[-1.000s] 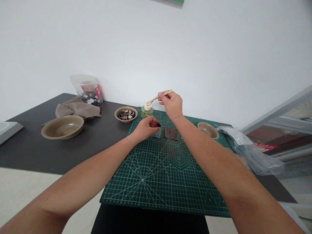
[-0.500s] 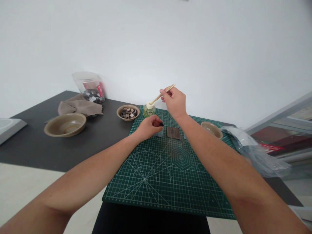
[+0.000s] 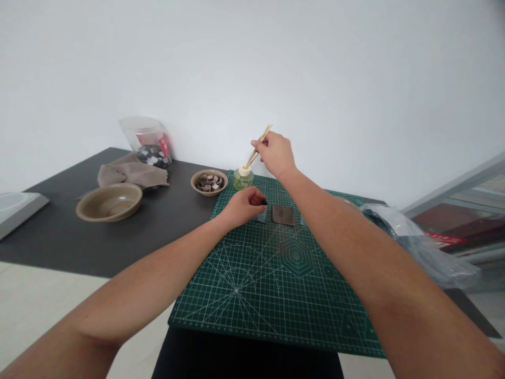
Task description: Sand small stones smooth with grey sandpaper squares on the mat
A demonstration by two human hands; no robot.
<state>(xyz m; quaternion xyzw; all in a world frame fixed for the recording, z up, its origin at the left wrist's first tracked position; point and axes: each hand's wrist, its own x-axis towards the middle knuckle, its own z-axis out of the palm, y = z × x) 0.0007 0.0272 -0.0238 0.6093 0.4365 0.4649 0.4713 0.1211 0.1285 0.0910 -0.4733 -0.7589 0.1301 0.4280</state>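
Note:
My right hand (image 3: 276,153) is closed around a few thin wooden sticks (image 3: 263,139), held tilted, their lower ends at the opening of a small glass bottle (image 3: 243,179). The bottle has a cream-coloured collar and yellow-green contents. Just below and right of it, my left hand (image 3: 246,204) pinches a small dark piece (image 3: 264,201), whose kind I cannot make out. Partly under the left hand lies a blue-grey square (image 3: 260,216). A brown square piece (image 3: 283,215) rests beside it on the green cutting mat (image 3: 252,310).
A small bowl (image 3: 192,185) of dark and pale chips stands left of the bottle. Farther left are a larger bowl (image 3: 84,210), a crumpled cloth (image 3: 134,175), a clear container (image 3: 130,126) and a white device (image 3: 23,208). Plastic bags (image 3: 426,247) lie at right.
My right hand has moved slightly up and left, and the sticks stand steeper over the bottle opening. My left hand keeps its pinch. The view has shifted a little.

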